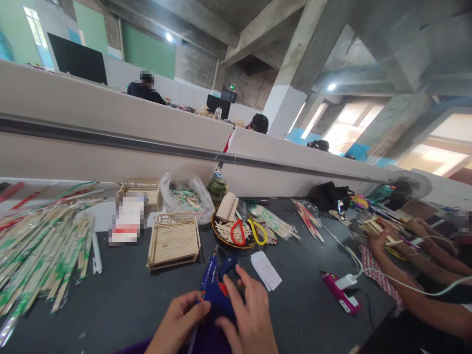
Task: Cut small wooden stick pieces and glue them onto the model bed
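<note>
My left hand (182, 317) is at the bottom centre, thumb and forefinger pinched at the lower end of a slim blue pen-like tool (209, 271). Close beside that tool, a dark blue object with an orange-red part (223, 287) lies between my hands; its exact kind is hard to make out. My right hand (249, 307) is over its right side, fingers stretched and apart. Ahead of them sits a round basket (217, 239) of short stick pieces, with red-and-yellow-handled scissors (238, 232) on top. A small tray-like frame of wooden sticks (174, 241) stands to the left.
Wrapped chopsticks (55, 250) cover the left, beside a white pen (96, 253). A plastic bag of sticks (186, 196) stands by the partition (110, 162). A folded paper (266, 270) and magenta power strip (341, 292) lie right. Another person's hands (379, 236) hold a stick piece there.
</note>
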Demonstrator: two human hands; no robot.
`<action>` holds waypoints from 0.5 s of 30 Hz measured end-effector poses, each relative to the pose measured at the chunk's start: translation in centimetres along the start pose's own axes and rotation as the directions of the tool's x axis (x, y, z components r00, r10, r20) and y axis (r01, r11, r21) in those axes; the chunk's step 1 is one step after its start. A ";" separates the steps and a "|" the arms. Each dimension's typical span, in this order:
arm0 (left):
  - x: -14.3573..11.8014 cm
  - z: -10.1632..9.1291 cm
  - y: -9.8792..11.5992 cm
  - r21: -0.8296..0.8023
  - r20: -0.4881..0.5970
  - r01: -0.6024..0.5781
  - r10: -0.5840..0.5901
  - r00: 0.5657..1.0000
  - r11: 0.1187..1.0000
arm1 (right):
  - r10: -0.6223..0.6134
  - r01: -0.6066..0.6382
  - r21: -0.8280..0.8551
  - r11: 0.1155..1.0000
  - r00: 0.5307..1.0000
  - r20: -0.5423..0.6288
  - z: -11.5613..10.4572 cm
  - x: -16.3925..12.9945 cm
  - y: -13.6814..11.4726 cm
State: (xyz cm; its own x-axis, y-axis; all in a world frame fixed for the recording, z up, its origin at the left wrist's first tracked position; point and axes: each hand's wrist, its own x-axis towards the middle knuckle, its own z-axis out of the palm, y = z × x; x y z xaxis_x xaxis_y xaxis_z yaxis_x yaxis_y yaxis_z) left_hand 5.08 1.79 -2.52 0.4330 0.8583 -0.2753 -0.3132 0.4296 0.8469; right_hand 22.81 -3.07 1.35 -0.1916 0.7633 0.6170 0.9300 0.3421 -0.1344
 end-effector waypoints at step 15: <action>-0.6 0.7 1.5 0.039 -0.095 0.062 -0.058 0.994 0.997 | 0.784 -0.783 0.065 0.619 0.620 0.005 -0.9 -2.1 11.7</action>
State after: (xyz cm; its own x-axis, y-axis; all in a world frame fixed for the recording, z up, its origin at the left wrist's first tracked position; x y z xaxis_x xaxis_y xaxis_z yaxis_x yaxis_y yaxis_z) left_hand 4.94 1.70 -0.78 0.3679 0.8548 -0.3660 -0.2524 0.4706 0.8455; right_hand 34.38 -1.21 -0.85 0.6091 0.7445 0.2733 0.7052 -0.3506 -0.6163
